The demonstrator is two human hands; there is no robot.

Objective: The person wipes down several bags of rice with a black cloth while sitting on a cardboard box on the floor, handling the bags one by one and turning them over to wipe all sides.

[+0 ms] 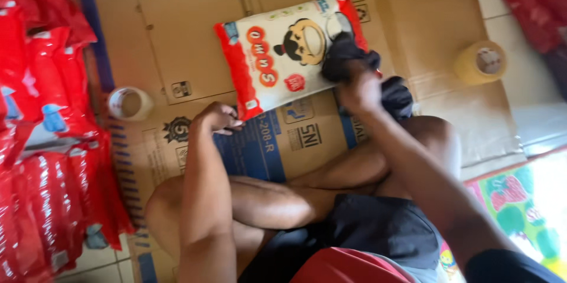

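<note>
Flattened brown cardboard (195, 29) covers the tiled floor where the person sits cross-legged. On it lies a white and red plastic bag (283, 53) with a cartoon figure, tilted, its red ends pointing up right and down left. The left hand (218, 116) is curled into a loose fist at the bag's lower left corner, touching its edge; whether it pinches the plastic I cannot tell. The right hand (359, 89) is closed around a dark cloth (348, 59), pressed onto the bag's right end. 2 tape rolls sit on the cardboard: a white one (130, 103) to the left, a yellowish one (481, 61) to the right. Stacked red packages (41, 141) fill the left side.
</note>
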